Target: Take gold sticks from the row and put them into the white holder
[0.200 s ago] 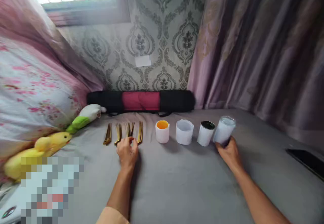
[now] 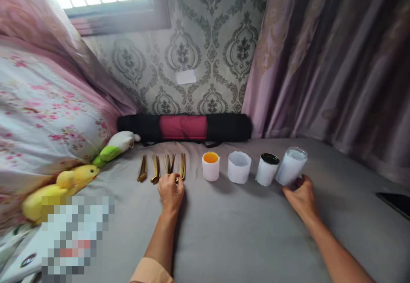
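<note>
My left hand (image 2: 171, 191) is curled, fingers down, over the near end of the third bundle of thin golden sticks (image 2: 169, 161); its fingertips are partly hidden. Similar bundles lie beside it: one bundle (image 2: 142, 168) at the far left, another bundle (image 2: 155, 168) next to it, and a last bundle (image 2: 183, 166) just right of the hand. My right hand (image 2: 302, 195) is beside the base of a glass jar wrapped in white (image 2: 291, 167), thumb and fingers apart. The jar stands at the right end of a row of wrapped containers.
The row also has a white-wrapped cup with an orange inside (image 2: 210, 167), a wide white tub (image 2: 238, 168) and a white-wrapped tin (image 2: 267, 170). A black and red roll bag (image 2: 184, 127) lies along the wall. Plush toys (image 2: 64, 189) are left, a dark phone-like object (image 2: 393, 204) right.
The whole view has shifted, so things sit farther right. My right hand has loosened from the jar and come slightly down from it. My left hand stays at the bundle.
</note>
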Available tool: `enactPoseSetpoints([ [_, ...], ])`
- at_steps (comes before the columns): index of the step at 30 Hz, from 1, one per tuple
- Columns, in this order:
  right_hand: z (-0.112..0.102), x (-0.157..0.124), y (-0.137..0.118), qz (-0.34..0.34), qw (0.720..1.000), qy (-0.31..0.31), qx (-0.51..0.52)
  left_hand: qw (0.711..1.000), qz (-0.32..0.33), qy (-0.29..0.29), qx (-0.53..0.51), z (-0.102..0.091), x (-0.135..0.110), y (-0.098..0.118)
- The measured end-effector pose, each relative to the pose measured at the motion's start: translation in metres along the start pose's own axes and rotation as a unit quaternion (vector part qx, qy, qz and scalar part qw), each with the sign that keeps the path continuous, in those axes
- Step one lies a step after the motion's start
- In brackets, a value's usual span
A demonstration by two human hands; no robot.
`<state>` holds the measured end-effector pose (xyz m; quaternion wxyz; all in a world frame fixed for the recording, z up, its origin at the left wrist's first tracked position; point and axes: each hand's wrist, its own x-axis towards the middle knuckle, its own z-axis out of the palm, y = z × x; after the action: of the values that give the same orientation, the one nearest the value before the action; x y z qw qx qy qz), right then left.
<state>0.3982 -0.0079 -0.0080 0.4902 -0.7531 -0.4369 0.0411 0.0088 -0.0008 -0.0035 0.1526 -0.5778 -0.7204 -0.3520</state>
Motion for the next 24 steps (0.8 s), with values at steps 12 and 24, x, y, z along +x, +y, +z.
enactPoseSetpoints([
  [12,-0.013,-0.024,-0.009,0.059,0.997,0.034,-0.025,0.992,0.091,-0.076,0.053,-0.002,0.001,0.005],
  [24,-0.012,-0.025,-0.002,0.068,0.997,0.022,-0.003,0.990,0.089,-0.083,0.075,0.003,0.005,0.003],
])
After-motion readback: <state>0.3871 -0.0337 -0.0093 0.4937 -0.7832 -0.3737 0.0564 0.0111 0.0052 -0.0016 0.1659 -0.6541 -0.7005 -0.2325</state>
